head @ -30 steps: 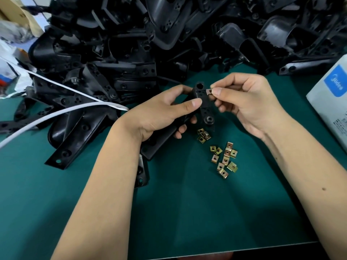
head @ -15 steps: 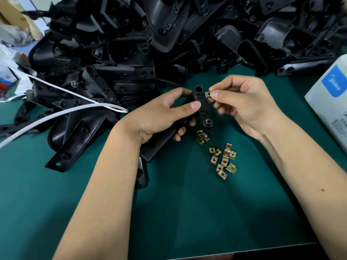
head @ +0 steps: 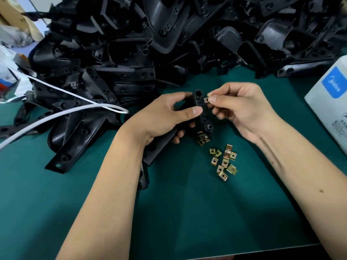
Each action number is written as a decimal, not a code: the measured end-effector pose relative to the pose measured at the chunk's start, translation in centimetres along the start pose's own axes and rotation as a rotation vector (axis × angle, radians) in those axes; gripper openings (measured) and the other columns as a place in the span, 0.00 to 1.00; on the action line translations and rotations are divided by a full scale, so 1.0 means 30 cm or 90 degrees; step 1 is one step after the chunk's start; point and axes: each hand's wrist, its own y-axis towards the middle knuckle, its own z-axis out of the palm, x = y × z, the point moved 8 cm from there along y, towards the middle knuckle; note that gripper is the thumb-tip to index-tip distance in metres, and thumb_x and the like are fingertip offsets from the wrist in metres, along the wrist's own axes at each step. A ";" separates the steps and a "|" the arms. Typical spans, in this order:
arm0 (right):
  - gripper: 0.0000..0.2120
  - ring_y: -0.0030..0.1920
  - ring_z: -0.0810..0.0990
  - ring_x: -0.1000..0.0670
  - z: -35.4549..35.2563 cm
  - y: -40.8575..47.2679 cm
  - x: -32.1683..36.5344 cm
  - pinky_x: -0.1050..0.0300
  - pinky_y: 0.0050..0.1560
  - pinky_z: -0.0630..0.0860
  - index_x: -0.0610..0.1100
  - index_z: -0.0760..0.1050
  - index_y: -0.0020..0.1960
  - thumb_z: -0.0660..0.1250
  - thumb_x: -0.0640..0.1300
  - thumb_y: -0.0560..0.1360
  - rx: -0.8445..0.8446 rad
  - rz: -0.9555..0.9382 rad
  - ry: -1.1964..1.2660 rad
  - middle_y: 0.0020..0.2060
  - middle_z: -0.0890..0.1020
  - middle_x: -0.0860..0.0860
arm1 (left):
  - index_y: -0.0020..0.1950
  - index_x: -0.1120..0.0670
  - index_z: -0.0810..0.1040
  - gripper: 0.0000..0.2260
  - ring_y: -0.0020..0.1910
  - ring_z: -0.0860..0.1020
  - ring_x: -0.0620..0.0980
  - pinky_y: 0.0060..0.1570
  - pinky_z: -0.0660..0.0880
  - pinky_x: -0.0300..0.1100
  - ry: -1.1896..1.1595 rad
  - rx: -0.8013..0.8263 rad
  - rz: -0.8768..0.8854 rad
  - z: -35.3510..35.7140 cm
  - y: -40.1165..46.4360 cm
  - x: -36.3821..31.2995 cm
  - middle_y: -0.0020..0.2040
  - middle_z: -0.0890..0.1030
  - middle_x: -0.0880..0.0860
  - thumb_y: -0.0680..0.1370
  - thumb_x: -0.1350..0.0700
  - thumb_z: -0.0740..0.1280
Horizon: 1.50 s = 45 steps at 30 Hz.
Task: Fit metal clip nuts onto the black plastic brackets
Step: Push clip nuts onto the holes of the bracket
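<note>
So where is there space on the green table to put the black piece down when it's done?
The green mat is bare near its front edge, between the two forearms, below the loose clip nuts. Another bare patch lies at the left front, below the white strap. It is crowded at the back, where the bracket pile sits, and a white box takes the right edge.

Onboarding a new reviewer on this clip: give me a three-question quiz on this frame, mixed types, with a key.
1. True or false: the right hand pinches a clip nut against the bracket.
2. The left hand holds: A) the white strap B) the bracket C) nothing.
3. Fill in: the loose nuts lie on the green ____.

Key: 1 true; 2 B; 3 mat.
</note>
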 end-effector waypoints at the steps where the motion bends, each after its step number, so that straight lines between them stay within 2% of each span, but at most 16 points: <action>1: 0.05 0.30 0.79 0.53 0.003 -0.001 -0.006 0.63 0.30 0.75 0.37 0.82 0.43 0.71 0.29 0.75 0.002 0.013 0.011 0.33 0.84 0.46 | 0.72 0.44 0.76 0.19 0.30 0.76 0.50 0.28 0.76 0.41 -0.002 0.000 0.004 0.003 0.001 0.001 0.41 0.82 0.54 0.81 0.49 0.71; 5: 0.06 0.30 0.78 0.54 0.020 -0.005 -0.021 0.64 0.30 0.74 0.39 0.82 0.42 0.72 0.31 0.75 0.009 0.043 0.060 0.34 0.84 0.49 | 0.72 0.43 0.77 0.20 0.30 0.76 0.49 0.28 0.75 0.40 -0.005 -0.010 0.031 0.004 0.006 -0.005 0.40 0.82 0.53 0.81 0.49 0.72; 10: 0.04 0.31 0.78 0.54 0.014 -0.003 -0.039 0.64 0.30 0.75 0.41 0.84 0.45 0.73 0.34 0.76 -0.003 0.090 0.050 0.35 0.83 0.48 | 0.71 0.41 0.78 0.20 0.29 0.76 0.48 0.28 0.77 0.41 0.020 -0.061 0.056 -0.005 0.013 -0.011 0.36 0.82 0.49 0.80 0.50 0.73; 13: 0.04 0.32 0.76 0.54 0.006 0.000 -0.054 0.64 0.28 0.72 0.42 0.86 0.44 0.74 0.37 0.76 -0.004 0.127 0.004 0.36 0.82 0.48 | 0.70 0.42 0.78 0.19 0.29 0.76 0.48 0.28 0.76 0.41 0.024 -0.087 0.059 -0.010 0.015 -0.011 0.35 0.82 0.48 0.79 0.50 0.74; 15: 0.04 0.33 0.74 0.54 -0.003 0.003 -0.048 0.64 0.28 0.70 0.41 0.87 0.42 0.74 0.37 0.76 -0.012 0.098 -0.032 0.35 0.80 0.48 | 0.71 0.42 0.78 0.20 0.29 0.75 0.49 0.28 0.76 0.41 0.024 -0.088 0.055 -0.007 0.019 -0.007 0.35 0.82 0.49 0.79 0.50 0.74; 19: 0.07 0.30 0.73 0.52 0.007 -0.001 0.004 0.61 0.31 0.71 0.41 0.85 0.40 0.73 0.38 0.77 -0.020 -0.059 -0.229 0.31 0.79 0.45 | 0.72 0.42 0.77 0.22 0.27 0.75 0.48 0.27 0.78 0.42 0.056 -0.101 0.044 -0.001 0.027 0.004 0.35 0.82 0.48 0.78 0.52 0.75; 22: 0.12 0.29 0.75 0.50 0.011 0.001 0.009 0.56 0.33 0.74 0.40 0.83 0.38 0.70 0.41 0.79 -0.017 -0.096 -0.274 0.29 0.77 0.47 | 0.73 0.42 0.76 0.24 0.27 0.75 0.48 0.27 0.77 0.42 0.067 -0.111 0.039 -0.003 0.028 0.010 0.35 0.82 0.49 0.78 0.52 0.75; 25: 0.13 0.34 0.77 0.45 0.010 0.013 0.002 0.49 0.38 0.76 0.39 0.84 0.41 0.68 0.43 0.80 0.015 -0.096 -0.265 0.34 0.79 0.42 | 0.73 0.42 0.77 0.23 0.26 0.75 0.47 0.26 0.76 0.40 0.065 -0.128 0.038 -0.022 0.029 0.012 0.34 0.81 0.48 0.78 0.52 0.75; 27: 0.11 0.38 0.78 0.45 0.023 0.014 0.000 0.50 0.40 0.77 0.40 0.86 0.47 0.67 0.45 0.81 0.061 -0.081 -0.238 0.41 0.82 0.39 | 0.72 0.42 0.78 0.22 0.27 0.74 0.47 0.26 0.75 0.40 0.045 -0.151 0.037 -0.043 0.030 0.013 0.34 0.81 0.49 0.78 0.51 0.75; 29: 0.09 0.41 0.80 0.48 0.033 0.009 0.001 0.53 0.38 0.78 0.43 0.86 0.53 0.67 0.45 0.81 0.101 -0.055 -0.203 0.45 0.84 0.42 | 0.69 0.44 0.79 0.19 0.27 0.74 0.48 0.26 0.74 0.40 -0.001 -0.185 0.038 -0.077 0.026 0.015 0.36 0.81 0.51 0.79 0.51 0.75; 31: 0.06 0.40 0.81 0.50 0.028 0.004 0.017 0.52 0.38 0.78 0.49 0.86 0.50 0.69 0.44 0.82 0.137 -0.072 -0.319 0.43 0.86 0.48 | 0.64 0.44 0.81 0.13 0.28 0.73 0.48 0.26 0.73 0.40 -0.065 -0.225 0.031 -0.117 0.015 0.023 0.37 0.81 0.51 0.80 0.50 0.74; 33: 0.01 0.41 0.81 0.52 0.040 -0.012 0.012 0.53 0.43 0.77 0.54 0.86 0.47 0.76 0.48 0.76 0.237 -0.073 -0.499 0.42 0.86 0.55 | 0.61 0.46 0.82 0.10 0.29 0.74 0.49 0.27 0.73 0.41 -0.133 -0.246 0.028 -0.143 0.006 0.032 0.37 0.81 0.51 0.80 0.50 0.73; 36: 0.11 0.44 0.77 0.58 0.073 -0.052 -0.012 0.67 0.43 0.70 0.61 0.85 0.49 0.82 0.54 0.68 0.353 -0.043 -0.599 0.45 0.82 0.60 | 0.60 0.47 0.82 0.10 0.30 0.74 0.49 0.28 0.73 0.42 -0.170 -0.243 0.024 -0.149 0.004 0.038 0.38 0.81 0.51 0.80 0.49 0.73; 38: 0.14 0.46 0.76 0.58 0.100 -0.065 -0.012 0.66 0.45 0.70 0.63 0.84 0.49 0.83 0.56 0.65 0.362 -0.063 -0.625 0.46 0.79 0.60 | 0.60 0.46 0.82 0.10 0.30 0.75 0.49 0.28 0.73 0.42 -0.159 -0.237 0.022 -0.143 0.005 0.035 0.39 0.82 0.51 0.80 0.49 0.73; 42: 0.11 0.50 0.78 0.57 0.127 -0.071 -0.010 0.51 0.55 0.75 0.62 0.85 0.47 0.82 0.53 0.68 0.350 -0.092 -0.644 0.46 0.78 0.57 | 0.60 0.46 0.82 0.10 0.30 0.75 0.49 0.29 0.74 0.42 -0.150 -0.233 0.023 -0.141 0.003 0.032 0.40 0.82 0.51 0.80 0.48 0.73; 45: 0.09 0.51 0.77 0.58 0.128 -0.072 -0.016 0.54 0.55 0.75 0.59 0.84 0.46 0.82 0.52 0.69 0.351 -0.087 -0.668 0.46 0.78 0.58 | 0.61 0.46 0.81 0.11 0.30 0.75 0.49 0.29 0.73 0.42 -0.143 -0.224 0.020 -0.136 0.000 0.030 0.40 0.83 0.51 0.79 0.49 0.74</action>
